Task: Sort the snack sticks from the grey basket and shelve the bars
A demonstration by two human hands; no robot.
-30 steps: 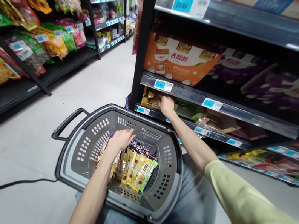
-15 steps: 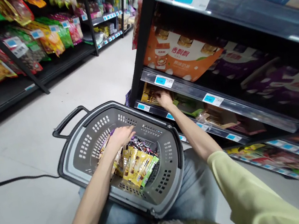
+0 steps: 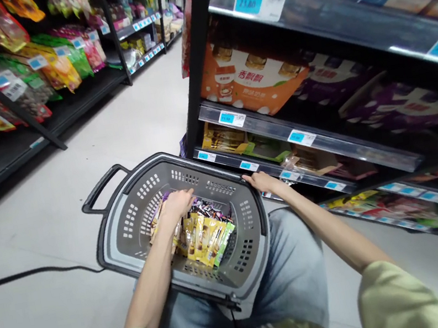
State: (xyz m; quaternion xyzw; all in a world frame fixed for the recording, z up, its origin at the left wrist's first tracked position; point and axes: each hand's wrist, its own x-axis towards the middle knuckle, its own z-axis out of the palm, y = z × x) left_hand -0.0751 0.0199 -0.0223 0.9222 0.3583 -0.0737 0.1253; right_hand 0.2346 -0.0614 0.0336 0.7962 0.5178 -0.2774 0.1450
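Note:
A grey plastic basket (image 3: 249, 220) rests on my lap, its black handle (image 3: 101, 189) folded down on the far left. Inside lies a heap of yellow, green and purple sachets (image 3: 208, 236). My left hand (image 3: 176, 207) lies palm down on the heap with the fingers stretched out. My right hand (image 3: 261, 181) hovers flat at the basket's far right rim, fingers extended and nothing in them. It is just below the low shelf, which holds yellow-brown packets (image 3: 223, 138).
A dark shelf unit (image 3: 316, 142) with blue price tags fills the right; an orange box (image 3: 250, 83) stands on it. Green packs (image 3: 266, 147) lie beside the yellow-brown ones. Snack bags (image 3: 55, 68) hang on the left shelves. A black cable (image 3: 31, 272) crosses the grey floor.
My right hand has pulled back from the yellow-brown packets on the shelf down to the basket's rim. The left hand stays on the sachets. The view has shifted slightly.

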